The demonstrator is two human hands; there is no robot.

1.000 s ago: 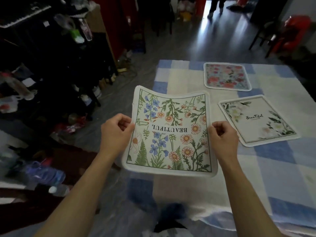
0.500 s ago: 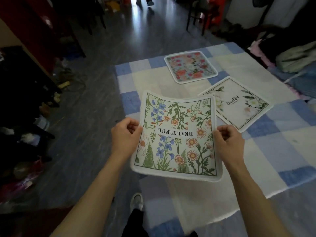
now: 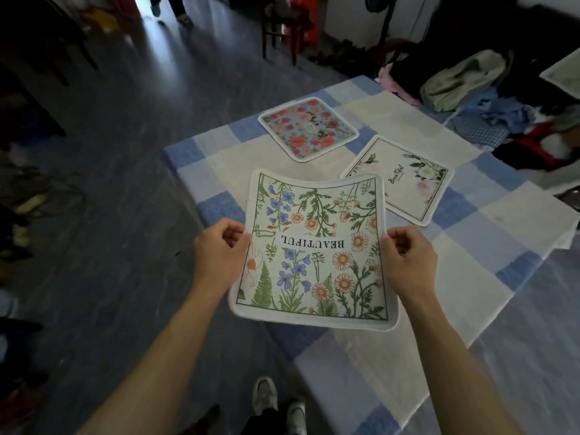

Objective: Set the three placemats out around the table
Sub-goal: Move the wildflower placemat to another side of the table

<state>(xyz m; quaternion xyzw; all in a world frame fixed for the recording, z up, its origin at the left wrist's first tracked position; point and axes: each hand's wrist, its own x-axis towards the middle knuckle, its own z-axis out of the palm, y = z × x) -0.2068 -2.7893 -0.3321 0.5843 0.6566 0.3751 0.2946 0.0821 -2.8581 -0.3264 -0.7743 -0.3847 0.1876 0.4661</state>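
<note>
While held above the blue-and-cream checked tablecloth at frame centre, white wildflower-print fabric placemat is pinched at its side edges, left hand and right hand fingers clamped. Pink rose-print placemat and white "Beautiful" placemat lie flat, upper right.

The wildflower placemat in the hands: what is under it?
Under the wildflower placemat, held by the left hand and right hand, the checked tablecloth shows around its edges. The cloth directly beneath is covered, as is a corner of the white placemat.
</note>
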